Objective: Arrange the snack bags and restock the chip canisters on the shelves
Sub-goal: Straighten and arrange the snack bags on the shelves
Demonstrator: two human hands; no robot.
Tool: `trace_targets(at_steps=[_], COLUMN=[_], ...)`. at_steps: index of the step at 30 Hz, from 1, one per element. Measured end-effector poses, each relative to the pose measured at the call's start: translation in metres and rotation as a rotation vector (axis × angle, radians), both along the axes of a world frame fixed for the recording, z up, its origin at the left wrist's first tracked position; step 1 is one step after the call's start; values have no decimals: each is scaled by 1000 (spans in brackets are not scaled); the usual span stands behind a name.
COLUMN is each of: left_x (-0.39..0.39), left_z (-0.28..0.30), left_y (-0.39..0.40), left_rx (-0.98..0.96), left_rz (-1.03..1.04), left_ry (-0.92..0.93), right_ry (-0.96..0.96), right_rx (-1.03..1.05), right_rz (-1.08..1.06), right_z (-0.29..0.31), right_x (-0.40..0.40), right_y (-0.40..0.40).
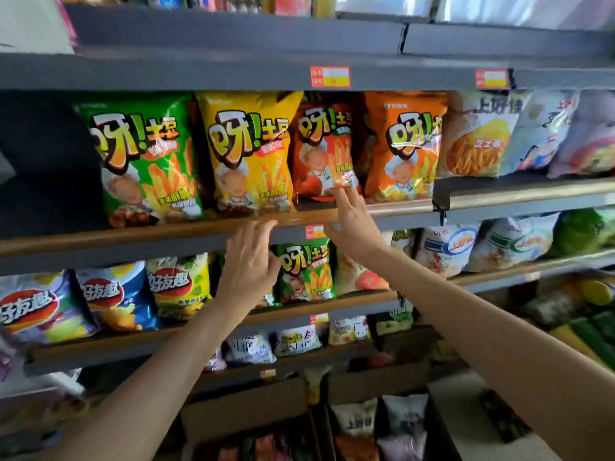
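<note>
Red-and-yellow price tags (329, 76) are fixed to the grey front edge of the upper shelf, with a second tag (492, 79) further right and a smaller one (314, 231) on the edge of the shelf below. Brown cardboard boxes (246, 414) are seen at the bottom of the view, beneath the lowest shelf. A pale wall surface (30, 21) is visible in the top left corner, beside the shelving.

A grey shelf (399, 212) (wood-trimmed along its front) is stocked with upright potato-stick bags: green (143, 161), yellow (249, 151), red (319, 148), orange (406, 144).
</note>
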State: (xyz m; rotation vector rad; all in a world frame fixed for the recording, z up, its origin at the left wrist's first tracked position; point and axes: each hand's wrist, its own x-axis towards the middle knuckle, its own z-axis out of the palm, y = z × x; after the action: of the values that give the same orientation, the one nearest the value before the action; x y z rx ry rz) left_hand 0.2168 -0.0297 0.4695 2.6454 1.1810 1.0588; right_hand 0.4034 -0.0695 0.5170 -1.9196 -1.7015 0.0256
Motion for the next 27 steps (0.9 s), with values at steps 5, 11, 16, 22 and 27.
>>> trace_targets(at_steps=[5,11,16,22,27], left_x=[53,123,200,308,341], left_z=[-56,-120,-186,-300,-420], left_y=[-33,-52,-68,-127,-161], left_rx=[-123,-316,-543,-1019,-984], left_rz=[-167,-286,-171,18,-56], left_ry=[146,276,543,616,781], right_ry=[-24,21,13,91,157], right_rx=[-207,-512,-820,-1002,-1173], right_rz=[-77,-89,12,-24,19], right_z=[-59,-163,-233,-336,-459], right_x=[64,155,244,349,384], right_y=[-42,-89,-130,-182,-211])
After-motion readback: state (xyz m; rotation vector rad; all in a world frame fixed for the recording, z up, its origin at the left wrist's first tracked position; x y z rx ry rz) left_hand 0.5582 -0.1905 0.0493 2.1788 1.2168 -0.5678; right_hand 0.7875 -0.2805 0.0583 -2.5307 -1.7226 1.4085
